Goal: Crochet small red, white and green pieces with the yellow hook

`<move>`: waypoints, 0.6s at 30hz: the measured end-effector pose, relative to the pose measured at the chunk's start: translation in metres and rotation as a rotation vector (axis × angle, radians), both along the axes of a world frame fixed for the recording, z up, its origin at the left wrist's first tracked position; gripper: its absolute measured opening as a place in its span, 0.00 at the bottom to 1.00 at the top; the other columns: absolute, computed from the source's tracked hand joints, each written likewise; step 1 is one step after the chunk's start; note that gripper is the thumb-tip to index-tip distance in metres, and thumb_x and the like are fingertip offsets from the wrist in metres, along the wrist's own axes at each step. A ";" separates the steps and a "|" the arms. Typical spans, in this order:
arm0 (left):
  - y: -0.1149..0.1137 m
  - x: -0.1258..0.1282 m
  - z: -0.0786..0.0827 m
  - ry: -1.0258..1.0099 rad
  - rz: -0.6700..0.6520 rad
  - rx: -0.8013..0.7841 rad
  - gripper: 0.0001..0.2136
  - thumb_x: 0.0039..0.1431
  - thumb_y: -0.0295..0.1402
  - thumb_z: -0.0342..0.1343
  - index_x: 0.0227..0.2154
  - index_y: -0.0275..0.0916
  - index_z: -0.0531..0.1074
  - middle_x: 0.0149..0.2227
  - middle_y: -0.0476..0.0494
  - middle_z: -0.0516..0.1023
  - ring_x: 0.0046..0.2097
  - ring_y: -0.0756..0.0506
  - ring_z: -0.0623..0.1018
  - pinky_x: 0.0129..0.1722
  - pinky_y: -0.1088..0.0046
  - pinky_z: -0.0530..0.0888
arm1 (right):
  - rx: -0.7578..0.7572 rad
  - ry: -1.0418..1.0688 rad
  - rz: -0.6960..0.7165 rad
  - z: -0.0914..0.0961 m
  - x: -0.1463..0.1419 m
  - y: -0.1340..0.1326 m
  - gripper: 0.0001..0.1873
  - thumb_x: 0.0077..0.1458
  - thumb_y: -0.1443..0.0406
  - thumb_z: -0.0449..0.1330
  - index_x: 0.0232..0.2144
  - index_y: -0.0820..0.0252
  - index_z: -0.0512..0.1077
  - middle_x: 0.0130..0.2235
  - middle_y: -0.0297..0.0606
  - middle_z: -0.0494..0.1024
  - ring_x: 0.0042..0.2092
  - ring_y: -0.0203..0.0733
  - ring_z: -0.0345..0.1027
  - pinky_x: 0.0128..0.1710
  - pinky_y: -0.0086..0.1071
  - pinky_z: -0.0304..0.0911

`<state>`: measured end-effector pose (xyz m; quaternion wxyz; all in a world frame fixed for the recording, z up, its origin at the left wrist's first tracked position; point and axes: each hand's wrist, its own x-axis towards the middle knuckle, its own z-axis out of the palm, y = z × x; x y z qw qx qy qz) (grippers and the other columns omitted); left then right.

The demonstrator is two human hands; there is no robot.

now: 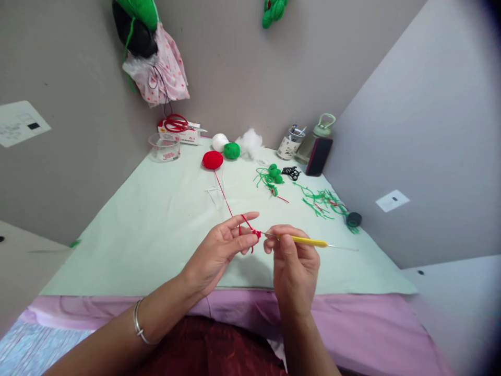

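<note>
The left hand [219, 245] pinches a small red crochet piece [257, 235] between thumb and fingers, with red yarn led over its raised forefinger. The right hand [296, 263] is closed round a yellow-handled crochet hook [309, 241], whose left metal end meets the piece. The work looks barely begun: only a tiny knot of stitches is formed, and most of the yarn remains wound on the red ball [212, 160], farther off on the bench [136, 235].

Beyond the hands, counted: three balls in all, the red one, one white [219, 142] and one green [232, 151]; one heap of white stuffing [250, 143]; one green crocheted cluster [274, 175], seemingly worked already; one spread of green strands [323, 198] to the right; one black hair clip [290, 173].

At the far right stand one cup of pens [288, 148], one bottle [307, 149] and one phone [319, 156]; at the far left, one pair of red-handled scissors [176, 123] rests on one box [190, 137] beside one clear tub [156, 152].
</note>
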<state>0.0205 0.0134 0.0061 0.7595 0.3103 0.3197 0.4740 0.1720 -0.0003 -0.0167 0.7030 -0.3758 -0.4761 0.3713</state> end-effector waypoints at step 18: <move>-0.006 0.008 -0.009 0.072 0.096 0.106 0.26 0.55 0.35 0.74 0.57 0.42 0.79 0.34 0.50 0.81 0.41 0.47 0.77 0.51 0.69 0.69 | 0.337 -0.599 -0.273 -0.014 -0.002 -0.004 0.15 0.65 0.72 0.62 0.45 0.46 0.83 0.42 0.39 0.83 0.41 0.43 0.79 0.38 0.38 0.76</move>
